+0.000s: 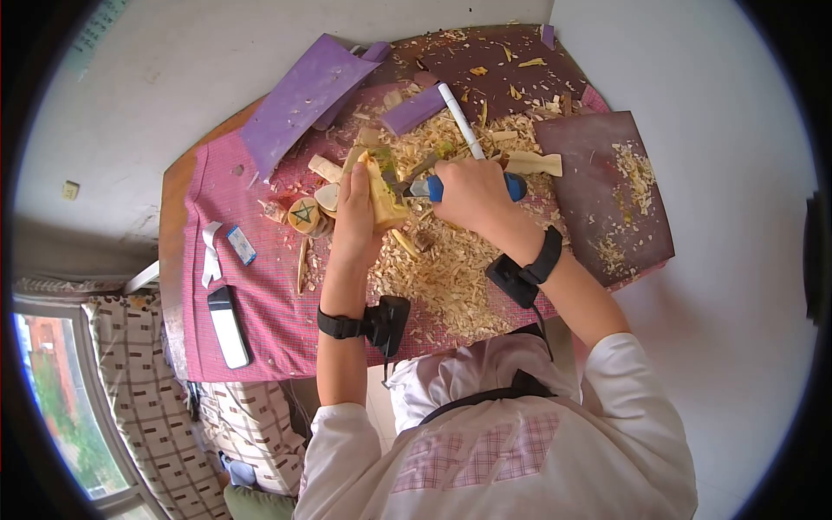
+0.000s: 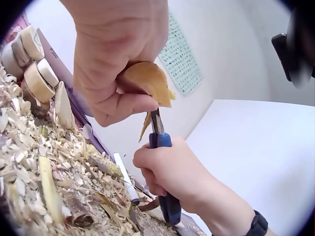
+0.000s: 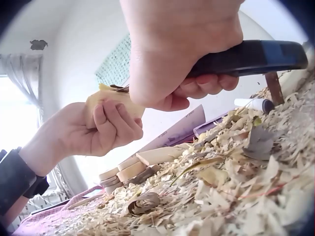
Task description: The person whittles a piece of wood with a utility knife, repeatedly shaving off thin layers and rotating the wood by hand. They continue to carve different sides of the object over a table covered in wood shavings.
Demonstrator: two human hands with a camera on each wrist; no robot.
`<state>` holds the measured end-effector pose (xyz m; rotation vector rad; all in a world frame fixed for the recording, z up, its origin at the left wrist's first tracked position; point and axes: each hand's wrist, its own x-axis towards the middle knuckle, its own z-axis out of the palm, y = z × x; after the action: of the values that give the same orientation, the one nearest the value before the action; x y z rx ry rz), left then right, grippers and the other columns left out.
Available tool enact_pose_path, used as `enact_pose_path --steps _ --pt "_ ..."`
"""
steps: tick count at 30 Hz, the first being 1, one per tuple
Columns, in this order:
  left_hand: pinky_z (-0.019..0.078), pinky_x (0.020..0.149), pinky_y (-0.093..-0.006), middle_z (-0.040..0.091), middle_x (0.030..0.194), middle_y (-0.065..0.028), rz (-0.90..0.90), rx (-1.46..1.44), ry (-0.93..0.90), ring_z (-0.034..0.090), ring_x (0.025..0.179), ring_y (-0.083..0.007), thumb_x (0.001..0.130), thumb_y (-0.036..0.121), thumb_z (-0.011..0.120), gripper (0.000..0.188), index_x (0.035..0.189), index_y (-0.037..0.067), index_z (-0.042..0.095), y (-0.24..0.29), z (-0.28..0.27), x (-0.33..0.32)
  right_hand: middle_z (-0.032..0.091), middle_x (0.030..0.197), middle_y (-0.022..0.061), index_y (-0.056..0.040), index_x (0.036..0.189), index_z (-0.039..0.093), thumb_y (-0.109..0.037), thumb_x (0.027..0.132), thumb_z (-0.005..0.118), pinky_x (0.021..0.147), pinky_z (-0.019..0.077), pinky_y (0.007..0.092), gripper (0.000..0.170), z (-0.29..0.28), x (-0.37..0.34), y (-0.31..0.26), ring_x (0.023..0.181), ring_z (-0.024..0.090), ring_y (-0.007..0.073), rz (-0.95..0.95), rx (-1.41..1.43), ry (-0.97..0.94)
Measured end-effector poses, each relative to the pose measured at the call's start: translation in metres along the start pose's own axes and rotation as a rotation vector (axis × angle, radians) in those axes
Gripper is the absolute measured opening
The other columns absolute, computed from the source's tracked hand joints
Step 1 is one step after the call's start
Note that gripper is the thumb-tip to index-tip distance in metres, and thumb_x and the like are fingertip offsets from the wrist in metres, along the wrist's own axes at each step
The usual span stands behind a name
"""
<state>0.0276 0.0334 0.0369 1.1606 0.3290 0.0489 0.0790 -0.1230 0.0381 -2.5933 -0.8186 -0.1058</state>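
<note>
My left hand (image 1: 354, 208) grips a yellowish piece of wood (image 1: 382, 192), thumb and fingers curled round it; the left wrist view shows the wood (image 2: 150, 81) between thumb and palm. My right hand (image 1: 472, 198) is wrapped round the blue and black handle of a knife (image 1: 515, 186). In the left wrist view the blade (image 2: 157, 122) meets the lower edge of the wood beside the left thumb, and a thin strip (image 2: 145, 127) hangs there. From the right wrist view, the right hand (image 3: 182, 49) hides most of the blade.
Wood shavings (image 1: 459, 286) cover the middle of the pink cloth (image 1: 277, 325). Round wood pieces, one marked with a star (image 1: 304, 215), lie left of the hands. A white marker (image 1: 460, 120), purple sheets (image 1: 303, 100), a brown board (image 1: 598, 195) and a phone (image 1: 228, 329) lie around.
</note>
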Motion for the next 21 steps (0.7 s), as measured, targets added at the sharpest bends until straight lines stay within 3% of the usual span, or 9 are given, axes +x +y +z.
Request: enact_pose_path --steps 2,4,9,16,19,21 --pt "0.0513 0.049 -0.0276 0.054 0.089 -0.0031 0.009 -0.021 -0.011 0.059 0.072 -0.0127 0.093 0.035 0.033 0.031 0.107 0.009 0.043 0.001 -0.002 0.001 0.059 0.060 0.0141 -0.0038 0.064 0.060 -0.012 0.061 0.061 0.053 0.0478 0.0385 0.009 0.000 0.002 -0.006 0.057 0.061 0.0299 -0.003 -0.024 0.017" --pt "0.0438 0.049 -0.0255 0.057 0.084 -0.0009 -0.023 -0.005 0.092 0.055 0.065 -0.0105 0.092 0.038 0.036 0.033 0.104 0.011 0.051 0.005 -0.003 0.000 0.060 0.060 0.0143 -0.0036 0.064 0.060 -0.013 0.062 0.061 0.053 0.0477 0.0383 0.009 0.000 0.005 -0.012 0.057 0.061 0.0297 0.016 -0.016 0.027" --pt "0.0467 0.056 -0.0266 0.058 0.087 -0.0005 0.051 -0.041 0.132 0.058 0.074 -0.0136 0.091 0.041 0.038 0.031 0.102 0.014 0.050 0.016 -0.006 0.006 0.060 0.060 0.0145 -0.0024 0.065 0.061 -0.014 0.061 0.063 0.052 0.0481 0.0374 0.012 -0.001 0.018 -0.026 0.056 0.061 0.0289 0.071 0.021 0.048" --pt "0.0482 0.055 -0.0276 0.058 0.088 -0.0021 0.250 -0.062 0.283 0.059 0.075 -0.0148 0.091 0.040 0.038 0.033 0.103 0.012 0.049 0.019 0.005 0.010 0.060 0.059 0.0126 -0.0001 0.078 0.058 -0.014 0.064 0.064 0.051 0.0484 0.0354 0.020 -0.004 0.019 -0.038 0.055 0.061 0.0277 0.109 0.035 0.164" --pt "0.0489 0.056 -0.0291 0.058 0.088 -0.0035 0.182 -0.047 0.135 0.059 0.074 -0.0153 0.091 0.038 0.042 0.032 0.104 0.010 0.049 0.022 -0.006 0.004 0.060 0.059 0.0131 0.0001 0.077 0.057 -0.014 0.067 0.063 0.051 0.0485 0.0362 0.018 0.000 0.020 -0.027 0.055 0.061 0.0286 0.125 0.044 0.242" --pt "0.0488 0.054 -0.0290 0.058 0.087 -0.0042 -0.251 -0.049 -0.314 0.059 0.072 -0.0149 0.090 0.035 0.046 0.032 0.105 0.006 0.049 0.020 -0.015 -0.007 0.060 0.060 0.0156 -0.0003 0.075 0.058 -0.014 0.070 0.060 0.053 0.0487 0.0400 0.015 -0.006 0.034 -0.003 0.058 0.061 0.0307 0.237 -0.034 0.363"
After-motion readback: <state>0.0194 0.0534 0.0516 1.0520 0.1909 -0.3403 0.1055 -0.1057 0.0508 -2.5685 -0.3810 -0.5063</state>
